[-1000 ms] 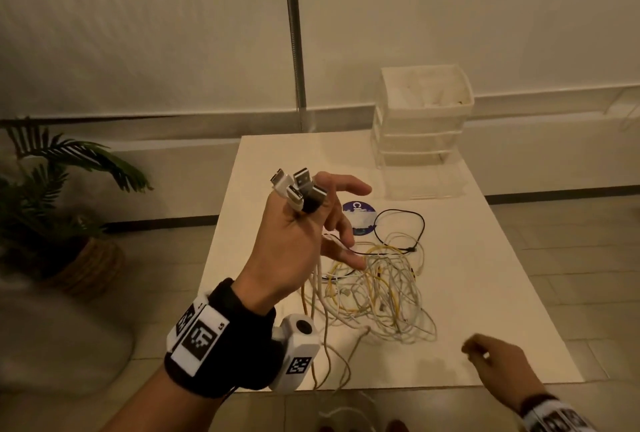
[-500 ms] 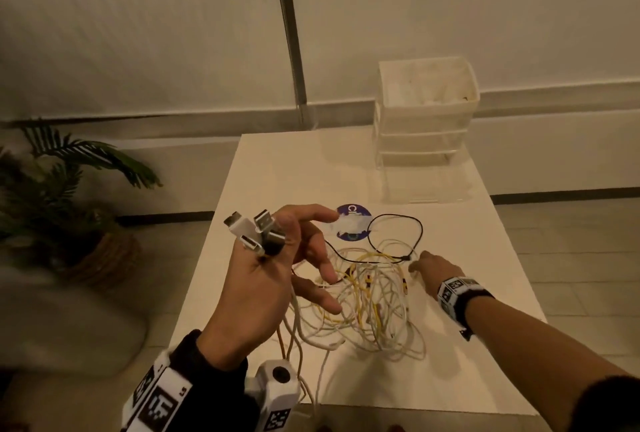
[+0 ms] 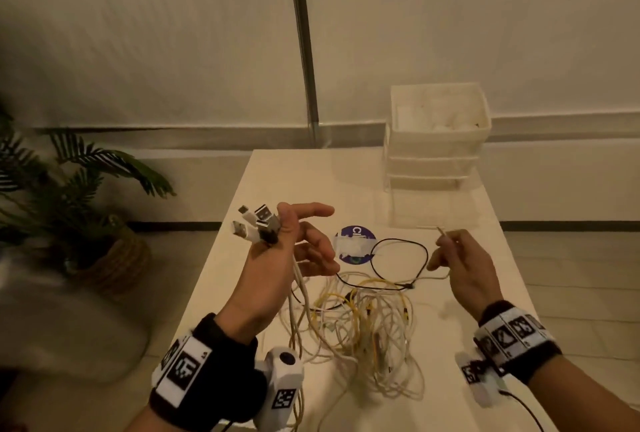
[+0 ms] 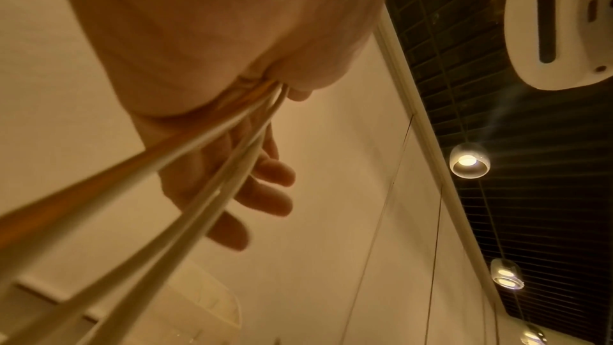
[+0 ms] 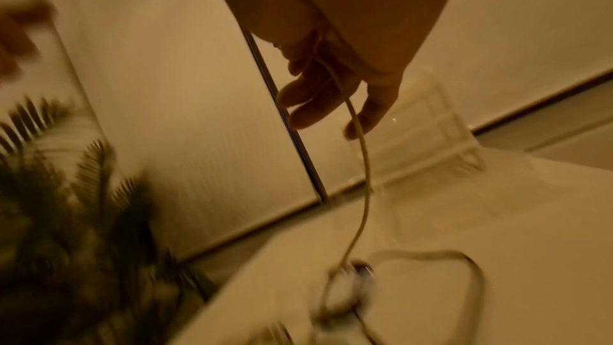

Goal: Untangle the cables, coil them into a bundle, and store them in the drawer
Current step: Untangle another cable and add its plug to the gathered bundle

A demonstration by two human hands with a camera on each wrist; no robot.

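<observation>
A tangle of white, yellow and black cables [image 3: 363,320] lies on the white table [image 3: 485,293]. My left hand [image 3: 287,251] is raised above the table's left side and pinches several cable plugs [image 3: 258,227] between thumb and forefinger; their white cords [image 4: 205,146] run down past my palm to the tangle. My right hand [image 3: 457,258] hovers at the right of the tangle and pinches one thin white cable end [image 3: 440,231]; its cord [image 5: 360,140] hangs down to the table. A white stack of drawers [image 3: 436,140] stands at the far right of the table.
A round purple sticker [image 3: 355,244] with white tape lies on the table behind the tangle. A potted palm [image 3: 69,206] in a woven basket stands on the floor to the left. A white wall with a metal strip closes the back.
My right hand came up from the near table edge, reached to the right side of the tangle and lifted one thin white cable end. My left hand kept holding the plugs, a little lower.
</observation>
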